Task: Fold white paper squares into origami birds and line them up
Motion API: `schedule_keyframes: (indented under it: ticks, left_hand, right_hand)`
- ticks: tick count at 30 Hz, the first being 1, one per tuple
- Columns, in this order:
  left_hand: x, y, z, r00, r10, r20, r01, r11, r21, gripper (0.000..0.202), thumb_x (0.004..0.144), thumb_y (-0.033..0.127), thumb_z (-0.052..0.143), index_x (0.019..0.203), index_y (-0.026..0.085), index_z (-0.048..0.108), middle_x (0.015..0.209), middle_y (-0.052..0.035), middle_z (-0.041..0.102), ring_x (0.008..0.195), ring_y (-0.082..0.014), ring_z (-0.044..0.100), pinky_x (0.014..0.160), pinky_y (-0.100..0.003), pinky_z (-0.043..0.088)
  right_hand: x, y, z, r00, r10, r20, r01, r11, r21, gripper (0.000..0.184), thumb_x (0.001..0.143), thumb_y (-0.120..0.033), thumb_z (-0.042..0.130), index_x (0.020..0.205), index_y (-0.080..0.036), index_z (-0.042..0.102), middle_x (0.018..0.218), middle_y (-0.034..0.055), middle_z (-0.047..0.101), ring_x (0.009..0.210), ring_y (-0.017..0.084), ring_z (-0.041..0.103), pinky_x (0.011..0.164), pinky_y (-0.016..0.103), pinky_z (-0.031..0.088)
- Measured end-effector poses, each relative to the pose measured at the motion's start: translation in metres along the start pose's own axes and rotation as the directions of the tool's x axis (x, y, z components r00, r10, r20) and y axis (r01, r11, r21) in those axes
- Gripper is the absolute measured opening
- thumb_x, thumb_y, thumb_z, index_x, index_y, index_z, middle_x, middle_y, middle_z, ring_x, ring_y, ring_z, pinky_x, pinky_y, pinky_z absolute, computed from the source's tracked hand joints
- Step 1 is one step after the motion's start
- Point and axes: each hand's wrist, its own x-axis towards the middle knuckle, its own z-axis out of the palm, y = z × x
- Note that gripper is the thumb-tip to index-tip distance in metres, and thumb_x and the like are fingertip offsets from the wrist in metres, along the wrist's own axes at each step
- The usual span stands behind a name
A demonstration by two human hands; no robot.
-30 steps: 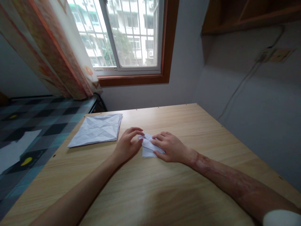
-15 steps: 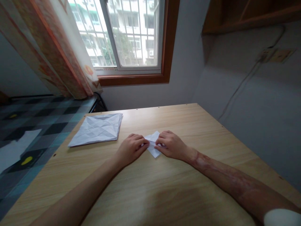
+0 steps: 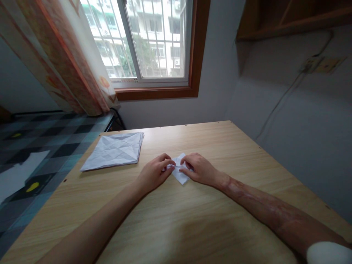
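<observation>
A small folded piece of white paper (image 3: 180, 172) lies on the wooden table (image 3: 192, 220), near its middle. My left hand (image 3: 155, 172) presses on the paper's left side, its fingers curled and pinched at a crease. From the right, my right hand (image 3: 196, 168) holds the same paper, fingers bent and closed on it. The two sets of fingertips almost meet over the fold. Most of the paper is hidden under the fingers.
A stack of creased white paper sheets (image 3: 114, 150) lies at the table's back left. A bed with a checked cover (image 3: 33, 146) stands to the left. Behind are a curtain (image 3: 63, 55) and a window (image 3: 148, 40); a wall runs along the right.
The paper has been folded smaller and turned. Both hands have drawn closer together over it, and the fingertips now pinch along a crease.
</observation>
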Motion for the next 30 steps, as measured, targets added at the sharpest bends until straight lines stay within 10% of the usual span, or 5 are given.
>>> schedule_keyframes:
  ticks: [7,12,18,30]
  left_hand:
    - [0.004,-0.007,0.002,0.995,0.099,-0.024,-0.096,0.991,0.094,0.022,0.107,0.032,0.062,0.109,0.026,0.084,0.112,-0.0102,0.077,0.099,-0.0257,0.072,0.096,-0.042,0.057]
    - [0.002,-0.009,0.002,0.988,0.137,-0.075,-0.128,0.985,0.112,0.017,0.107,0.029,0.065,0.109,0.027,0.082,0.137,-0.0098,0.076,0.121,-0.0282,0.073,0.108,-0.047,0.056]
    - [0.002,-0.008,0.004,0.982,0.18,-0.049,-0.175,0.98,0.098,0.017,0.108,0.026,0.064,0.108,0.024,0.081,0.113,-0.0065,0.085,0.103,-0.0227,0.079,0.097,-0.038,0.062]
    - [-0.001,-0.017,-0.011,0.915,0.393,0.093,-0.404,0.88,0.252,0.029,0.114,0.028,0.056,0.132,0.025,0.079,0.126,-0.0084,0.083,0.106,-0.0226,0.08,0.093,-0.036,0.066]
  right_hand:
    - [0.003,0.005,0.0,1.0,-0.017,-0.02,0.016,0.998,-0.059,0.04,0.101,-0.031,0.078,0.138,-0.018,0.068,0.137,0.0155,0.07,0.127,0.031,0.063,0.112,0.048,0.051]
    - [0.003,0.003,-0.002,0.998,-0.063,-0.001,0.062,0.996,-0.064,0.034,0.104,-0.028,0.075,0.137,-0.02,0.072,0.137,0.0121,0.076,0.126,0.03,0.067,0.115,0.049,0.049]
    - [0.001,0.002,-0.002,0.992,-0.129,0.005,0.129,0.985,-0.116,0.016,0.108,-0.026,0.071,0.12,-0.03,0.081,0.128,0.0041,0.081,0.119,0.024,0.073,0.126,0.051,0.039]
    - [0.0,-0.003,-0.006,0.985,-0.17,0.025,0.172,0.977,-0.127,0.018,0.106,-0.03,0.07,0.12,-0.025,0.081,0.125,0.0077,0.083,0.11,0.028,0.075,0.103,0.046,0.058]
